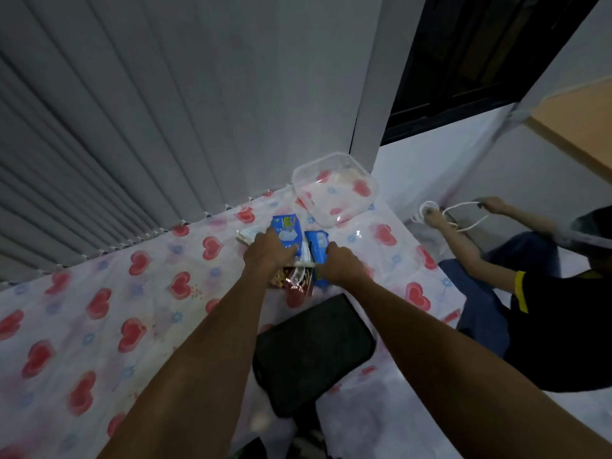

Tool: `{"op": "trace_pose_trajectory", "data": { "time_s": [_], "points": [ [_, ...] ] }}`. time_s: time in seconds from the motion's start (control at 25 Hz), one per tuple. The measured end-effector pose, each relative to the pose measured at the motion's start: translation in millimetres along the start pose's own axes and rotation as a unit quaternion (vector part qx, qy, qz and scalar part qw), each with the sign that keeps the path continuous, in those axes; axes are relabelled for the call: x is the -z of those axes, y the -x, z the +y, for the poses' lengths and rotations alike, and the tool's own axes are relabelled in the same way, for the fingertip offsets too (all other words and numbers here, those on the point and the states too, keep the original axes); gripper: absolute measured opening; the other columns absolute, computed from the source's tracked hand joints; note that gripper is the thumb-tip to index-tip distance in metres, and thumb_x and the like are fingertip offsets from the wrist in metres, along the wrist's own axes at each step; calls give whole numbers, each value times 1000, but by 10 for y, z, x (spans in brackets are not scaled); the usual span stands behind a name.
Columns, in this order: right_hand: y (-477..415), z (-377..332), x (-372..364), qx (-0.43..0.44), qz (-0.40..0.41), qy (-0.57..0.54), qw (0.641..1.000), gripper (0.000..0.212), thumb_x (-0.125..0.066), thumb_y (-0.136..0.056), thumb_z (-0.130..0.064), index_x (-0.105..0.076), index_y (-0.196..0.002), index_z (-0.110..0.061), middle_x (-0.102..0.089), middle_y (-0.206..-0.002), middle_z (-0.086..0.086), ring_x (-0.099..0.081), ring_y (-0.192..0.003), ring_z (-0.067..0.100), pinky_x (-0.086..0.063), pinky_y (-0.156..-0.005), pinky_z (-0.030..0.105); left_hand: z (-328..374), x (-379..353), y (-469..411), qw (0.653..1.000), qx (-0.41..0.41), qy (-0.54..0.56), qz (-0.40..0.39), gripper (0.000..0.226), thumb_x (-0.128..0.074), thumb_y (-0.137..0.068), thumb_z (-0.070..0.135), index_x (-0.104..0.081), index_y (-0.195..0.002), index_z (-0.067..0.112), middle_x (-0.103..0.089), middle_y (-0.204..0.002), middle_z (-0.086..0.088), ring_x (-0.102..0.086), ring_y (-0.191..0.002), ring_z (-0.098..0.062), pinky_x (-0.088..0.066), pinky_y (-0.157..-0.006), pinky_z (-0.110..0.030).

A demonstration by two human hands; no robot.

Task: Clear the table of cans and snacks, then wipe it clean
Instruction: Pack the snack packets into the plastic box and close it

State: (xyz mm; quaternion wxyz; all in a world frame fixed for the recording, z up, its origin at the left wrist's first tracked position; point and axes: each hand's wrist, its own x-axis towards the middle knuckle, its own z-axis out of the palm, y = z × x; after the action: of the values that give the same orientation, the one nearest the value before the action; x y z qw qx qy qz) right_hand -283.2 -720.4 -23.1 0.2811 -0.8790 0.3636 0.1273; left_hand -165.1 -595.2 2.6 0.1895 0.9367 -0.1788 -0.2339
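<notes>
- Table (82, 313): covered by a white cloth printed with red hearts; blinds behind.
- Left hand (268, 253): fingers curled down onto a blue snack packet (287, 230), at the table's far middle.
- Red snack packet (293, 281): lying between the two hands.
- Right hand (341, 265): clenched around a second blue packet (317, 246).
- Clear plastic container (334, 188): far, just beyond the packets.
- Black pad (311, 352): near edge.
- Seated person (546, 326): right of table.

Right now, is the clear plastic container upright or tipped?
Tipped. The clear plastic container leans on the wall, its opening facing the camera, the heart-print tablecloth showing through it.
</notes>
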Motion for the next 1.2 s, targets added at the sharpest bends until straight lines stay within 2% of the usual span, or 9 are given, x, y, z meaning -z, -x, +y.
{"op": "trace_pose_trajectory", "data": {
  "time_s": [0.16,0.32,0.48,0.6,0.72,0.8,0.92,1.04,1.2],
  "points": [
    [-514,-4,-72,-50,-11,1,999,71,-70,-83,-50,-39,-135,-13,-52,-128,16,-57,-115,35,-51,-94,47,187,-149,-633,1000,14,2,-3,92,-71,-81,63,-36,-148,10,-43,-142,-20,-47,-131,-42,-46,-103,-50],
    [-743,-25,-106,-55,-6,22,998,81,-75,-80,-47,-33,-141,-14,-44,-133,15,-59,-113,35,-51,-86,42,229,-343,-947,998,27,-41,-42,111,-75,-74,67,-22,-154,12,-35,-147,-22,-43,-133,-44,-46,-101,-50],
    [-876,-69,-63,-38,-26,18,999,83,-79,-78,-33,-31,-142,-9,-44,-133,18,-60,-110,36,-55,-86,40,297,-338,-1106,996,42,-47,-59,106,-81,-74,51,-22,-154,13,-36,-146,-23,-42,-133,-42,-46,-100,-50],
    [-963,-139,206,-32,-83,41,995,85,-83,-74,-36,-35,-137,-6,-54,-126,18,-60,-111,35,-55,-86,40,356,-124,-1190,995,60,-35,-78,107,-82,-75,42,-17,-156,14,-40,-144,-24,-46,-130,-42,-48,-99,-49],
    [-1065,-301,839,50,-202,129,970,79,-86,-71,-40,-51,-131,-3,-63,-122,15,-64,-106,29,-57,-86,37,361,109,-1244,995,59,-34,-71,104,-82,-75,42,-21,-154,14,-47,-140,-23,-52,-126,-42,-52,-94,-48],
    [-1209,-444,1324,96,-237,163,953,69,-85,-73,-35,-59,-128,-5,-65,-121,13,-67,-103,28,-60,-85,36,357,198,-1228,996,69,-20,-51,98,-81,-76,44,-26,-151,11,-49,-138,-22,-54,-124,-42,-51,-90,-47],
    [-1578,-487,1802,178,-106,227,952,60,-83,-72,-32,-60,-123,-9,-65,-116,10,-64,-104,31,-54,-82,35,402,324,-1150,997,70,15,2,81,-77,-80,48,-39,-140,9,-52,-132,-21,-54,-123,-43,-49,-95,-49],
    [-2015,-198,1697,248,8,262,933,51,-77,-79,-37,-53,-119,-17,-62,-116,8,-61,-99,31,-54,-83,41,620,387,-1081,996,14,58,67,68,-81,-73,31,-49,-131,14,-55,-125,-17,-56,-115,-41,-51,-93,-47],
    [-2392,269,1181,289,-63,281,913,50,-73,-84,-38,-54,-124,-16,-60,-120,12,-61,-105,33,-54,-84,41,958,169,-969,987,-86,80,106,66,-77,-70,10,-55,-131,17,-55,-127,-7,-55,-112,-29,-50,-87,-38]
  ]
}}
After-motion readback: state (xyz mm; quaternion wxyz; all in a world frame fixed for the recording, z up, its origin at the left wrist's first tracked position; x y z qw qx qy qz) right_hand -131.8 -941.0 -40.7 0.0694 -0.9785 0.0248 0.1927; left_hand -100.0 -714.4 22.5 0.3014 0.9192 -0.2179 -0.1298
